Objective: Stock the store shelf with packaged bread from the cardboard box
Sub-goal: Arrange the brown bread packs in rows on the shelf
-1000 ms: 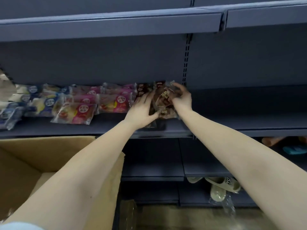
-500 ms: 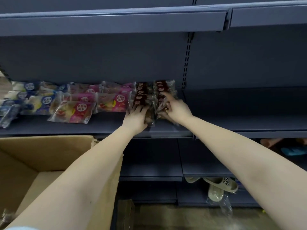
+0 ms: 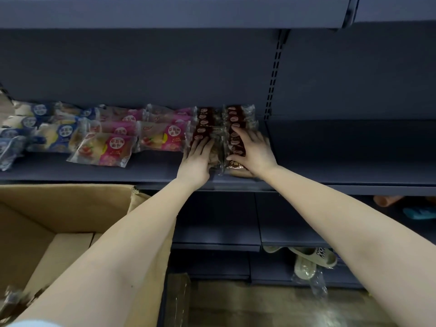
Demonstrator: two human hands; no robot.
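The dark grey metal store shelf (image 3: pixel 342 161) carries the stock along its left half. Two rows of clear-wrapped bread packets with dark brown labels run from the back panel toward the front edge, side by side, just left of the slotted upright. The left brown row (image 3: pixel 204 125) touches the right brown row (image 3: pixel 238 115).

The left hand (image 3: pixel 197 159) lies flat on the near end of the left brown row, fingers straight and close together, pointing toward the back. The right hand (image 3: pixel 253 152) rests on the near packets of the right brown row, fingers straight and slightly spread, thumb reaching left. One bread packet shows beneath its palm at the front edge.

Left of the brown rows lie pink-labelled clear bread packets (image 3: pixel 162 135), and further left, toward the shelf's left end, blue-labelled ones (image 3: pixel 54 135).

The open brown cardboard box (image 3: pixel 66 199) stands below the shelf's front edge at lower left, under the left forearm. On a low shelf at right lie pale slippers in a clear bag (image 3: pixel 313 258).
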